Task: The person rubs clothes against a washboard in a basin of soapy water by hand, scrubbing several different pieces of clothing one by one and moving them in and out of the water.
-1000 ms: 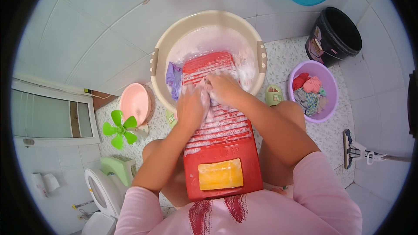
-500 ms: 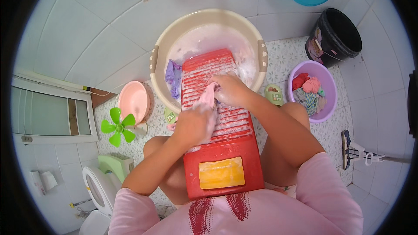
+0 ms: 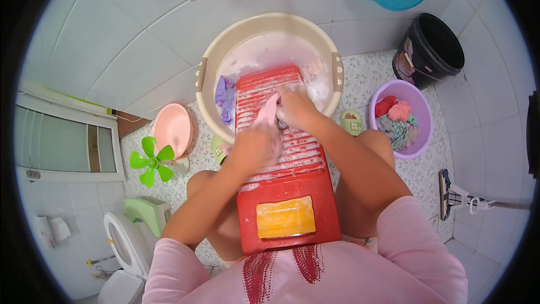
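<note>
A red washboard [image 3: 326,208] leans from my lap into a cream basin [image 3: 270,18] of soapy water, its ridges streaked with foam. Bunched over those ridges is a wet pink cloth [image 3: 268,111]. My left hand [image 3: 259,146], slightly blurred, is closed round its lower part. Higher up, my right hand [image 3: 296,108] grips the cloth's other end, fingers curled in. A yellow bar of soap [image 3: 286,217] rests on the flat near end of the board. Inside the basin, a purple cloth [image 3: 225,98] lies left of the board, partly in the suds.
To the right stand a lilac tub [image 3: 422,142] of clothes and a black bucket [image 3: 416,45]; a squeegee mop [image 3: 445,194] is nearer. At left are a pink basin [image 3: 172,129], a green fan [image 3: 153,162] and a toilet [image 3: 121,242]. Green slippers [image 3: 352,123] flank the cream basin.
My left hand has shifted a little up the washboard, closer to my right hand. Both hands still hold the pink cloth, and the soap stays in its place.
</note>
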